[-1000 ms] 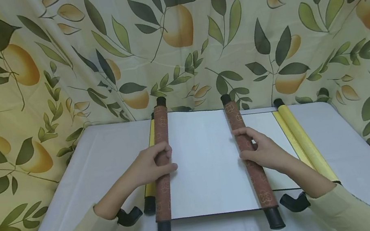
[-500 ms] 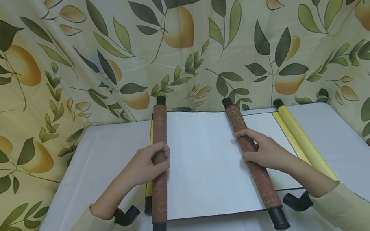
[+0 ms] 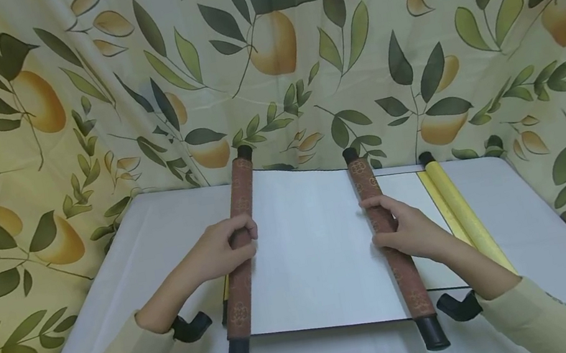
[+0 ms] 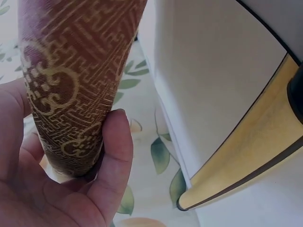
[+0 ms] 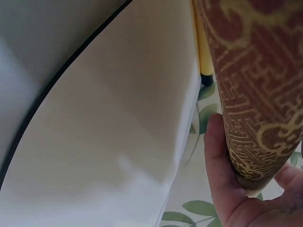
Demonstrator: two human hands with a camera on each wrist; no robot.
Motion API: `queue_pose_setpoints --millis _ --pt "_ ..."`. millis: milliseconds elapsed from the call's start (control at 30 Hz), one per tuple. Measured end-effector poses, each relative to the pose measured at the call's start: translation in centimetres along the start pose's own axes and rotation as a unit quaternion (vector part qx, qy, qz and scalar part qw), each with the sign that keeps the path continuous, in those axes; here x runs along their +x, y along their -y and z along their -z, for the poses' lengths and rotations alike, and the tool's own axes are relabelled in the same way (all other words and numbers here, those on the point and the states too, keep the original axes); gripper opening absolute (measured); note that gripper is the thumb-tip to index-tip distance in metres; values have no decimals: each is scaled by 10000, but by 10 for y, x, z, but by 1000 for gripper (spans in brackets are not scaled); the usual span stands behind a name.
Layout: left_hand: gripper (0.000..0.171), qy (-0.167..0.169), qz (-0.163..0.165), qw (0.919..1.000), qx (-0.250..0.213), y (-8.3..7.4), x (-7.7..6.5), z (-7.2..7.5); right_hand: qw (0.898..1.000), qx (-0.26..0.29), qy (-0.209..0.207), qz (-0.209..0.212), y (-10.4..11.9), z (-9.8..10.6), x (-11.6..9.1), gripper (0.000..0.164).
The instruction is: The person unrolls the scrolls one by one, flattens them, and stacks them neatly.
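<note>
Mostly hidden, a yellow strip (image 3: 226, 290) shows at six o'clock from the left hand (image 3: 222, 250); the right forearm (image 3: 478, 268) covers the yellow rod's (image 3: 464, 214) near end. The left roller (image 3: 237, 301) and right roller (image 3: 410, 283), each gripped by its hand, stand farther apart than a second ago. The white sheet (image 3: 312, 247) lies at three o'clock from the left hand, nine from the right hand (image 3: 406, 227).

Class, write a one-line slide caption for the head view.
Left grip and right grip each hold a brown roll, white paper spanning between.
</note>
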State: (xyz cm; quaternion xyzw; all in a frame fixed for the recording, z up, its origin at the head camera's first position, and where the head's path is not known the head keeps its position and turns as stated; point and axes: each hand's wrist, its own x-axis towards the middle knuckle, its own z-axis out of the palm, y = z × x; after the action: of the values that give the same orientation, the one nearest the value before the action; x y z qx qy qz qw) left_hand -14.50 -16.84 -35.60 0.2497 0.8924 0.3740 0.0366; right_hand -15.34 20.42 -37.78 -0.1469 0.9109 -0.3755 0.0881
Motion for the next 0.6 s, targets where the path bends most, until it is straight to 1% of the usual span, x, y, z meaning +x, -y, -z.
queue_pose_setpoints --millis 133,333,467,600 --pt "10 46 39 10000 59 0 0 1 10000 -17 -12 -90 -1 1 0 56" --pt "17 16 -27 10000 -27 -1 2 3 9999 -110 -69 -52 -1 4 0 54" --pt "15 -67 27 10000 3 0 2 4 10000 -47 11 27 -1 6 -1 47" --pt "12 -127 66 9998 129 0 3 5 9998 -161 11 75 -3 7 -1 40"
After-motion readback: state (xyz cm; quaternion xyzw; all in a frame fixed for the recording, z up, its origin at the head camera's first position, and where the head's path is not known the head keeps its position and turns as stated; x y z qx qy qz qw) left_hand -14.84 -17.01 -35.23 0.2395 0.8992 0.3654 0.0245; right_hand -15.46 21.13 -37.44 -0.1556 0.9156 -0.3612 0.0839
